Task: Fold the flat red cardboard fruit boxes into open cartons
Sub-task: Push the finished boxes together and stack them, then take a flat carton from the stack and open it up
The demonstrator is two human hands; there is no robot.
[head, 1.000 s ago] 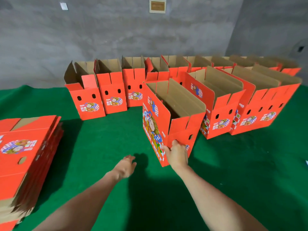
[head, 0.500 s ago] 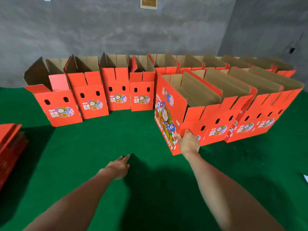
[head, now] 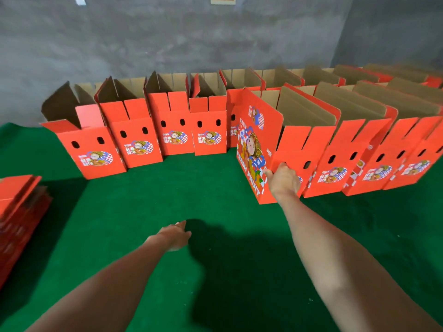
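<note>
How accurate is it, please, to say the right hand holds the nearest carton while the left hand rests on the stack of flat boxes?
Partly: the head view shows the left hand open above the mat, apart from the stack of flat boxes. The right hand does hold the nearest carton.

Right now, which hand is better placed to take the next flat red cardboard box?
Left. The left hand is open and free, nearer the stack of flat red cardboard boxes; the right hand grips the folded red carton.
</note>
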